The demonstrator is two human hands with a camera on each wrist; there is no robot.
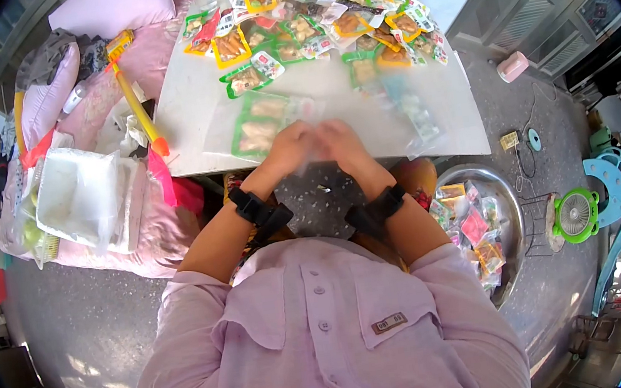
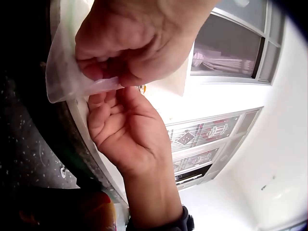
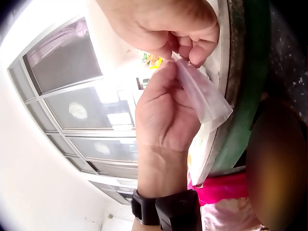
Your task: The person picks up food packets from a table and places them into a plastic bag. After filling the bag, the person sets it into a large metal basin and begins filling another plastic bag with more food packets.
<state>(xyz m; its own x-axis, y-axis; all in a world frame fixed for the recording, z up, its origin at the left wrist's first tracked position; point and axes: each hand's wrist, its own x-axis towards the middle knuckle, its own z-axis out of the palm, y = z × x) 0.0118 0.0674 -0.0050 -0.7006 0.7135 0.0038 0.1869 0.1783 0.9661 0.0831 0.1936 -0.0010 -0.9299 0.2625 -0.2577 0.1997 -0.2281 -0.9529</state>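
A clear plastic bag point(image 1: 216, 128) lies at the table's front edge, with green-edged food packets point(image 1: 260, 126) showing through it. My left hand point(image 1: 293, 148) pinches the bag's edge; in the right wrist view the clear film point(image 3: 204, 98) runs across that hand's palm. Against it, my right hand point(image 1: 343, 143) has its thumb and fingers on the same edge. The fingertips of both hands meet there, and the left wrist view shows the film point(image 2: 72, 72) stretching away from them. To the right lies another green-edged packet point(image 1: 415, 111), blurred.
A heap of yellow- and green-edged food packets point(image 1: 335, 16) covers the back of the white table point(image 1: 184, 109). On the floor at right stands a metal basin point(image 1: 514, 223) of packets. At left are a white foam box point(image 1: 78, 191) and a yellow stick point(image 1: 135, 107); a green fan point(image 1: 577, 215) is far right.
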